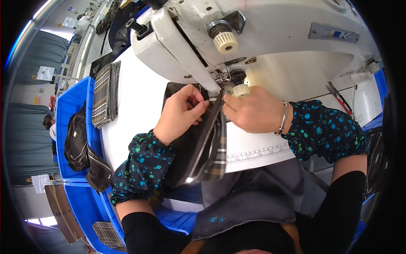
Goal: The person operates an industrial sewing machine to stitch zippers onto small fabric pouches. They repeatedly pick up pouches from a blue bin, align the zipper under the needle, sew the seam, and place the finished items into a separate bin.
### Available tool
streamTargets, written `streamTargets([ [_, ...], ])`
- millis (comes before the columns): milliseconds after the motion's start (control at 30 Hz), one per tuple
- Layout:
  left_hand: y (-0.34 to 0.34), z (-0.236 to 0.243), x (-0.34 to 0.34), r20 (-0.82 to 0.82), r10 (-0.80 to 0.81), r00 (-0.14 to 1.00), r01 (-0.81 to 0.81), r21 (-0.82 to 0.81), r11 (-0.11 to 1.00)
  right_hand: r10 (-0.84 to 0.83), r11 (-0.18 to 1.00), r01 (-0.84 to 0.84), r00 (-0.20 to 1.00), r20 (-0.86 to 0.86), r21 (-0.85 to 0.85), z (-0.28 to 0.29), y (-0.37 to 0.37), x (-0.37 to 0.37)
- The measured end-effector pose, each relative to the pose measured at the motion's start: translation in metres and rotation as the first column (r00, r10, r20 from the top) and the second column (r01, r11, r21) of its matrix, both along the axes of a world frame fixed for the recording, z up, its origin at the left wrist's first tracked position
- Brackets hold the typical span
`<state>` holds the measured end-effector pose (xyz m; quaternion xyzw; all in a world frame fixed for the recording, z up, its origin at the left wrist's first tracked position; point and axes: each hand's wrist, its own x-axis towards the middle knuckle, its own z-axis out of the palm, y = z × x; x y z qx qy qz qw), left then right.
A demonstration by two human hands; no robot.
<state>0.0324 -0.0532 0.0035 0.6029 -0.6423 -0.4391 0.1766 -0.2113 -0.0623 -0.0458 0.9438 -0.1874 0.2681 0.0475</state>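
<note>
A dark fabric piece with a metal zipper (202, 153) and a plaid strip (220, 158) along its right side lies under the head of a white sewing machine (177, 46). Its far end runs to the presser foot (222, 80). On the dark cloth left of the zipper rests my left hand (179, 111), fingers curled and thumb against the forefinger; whatever is pinched there is hidden. My right hand (256, 111) is closed on the zipper's right edge close to the foot, its fingertips partly hidden.
Left of the white table (131, 114) stand blue bins (62, 106); one holds dark pouches (76, 142), another plaid pieces (108, 233). A plaid stack (105, 95) lies at the table's left edge. Scissors (339, 99) lie at right. A printed ruler (258, 153) runs along the near edge.
</note>
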Motion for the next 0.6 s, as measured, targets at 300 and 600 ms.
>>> streamTargets([
  [300,0.002,-0.005,0.009,-0.267,0.124,0.956,-0.097,0.109,0.989,0.05,0.983,-0.062,0.996,0.072,0.174,-0.002,-0.007,0.013],
  [600,0.012,0.005,0.008,0.557,0.215,0.802,0.339,-0.721,0.604,0.371,0.92,-0.36,0.927,0.048,-0.153,0.006,0.037,0.009],
])
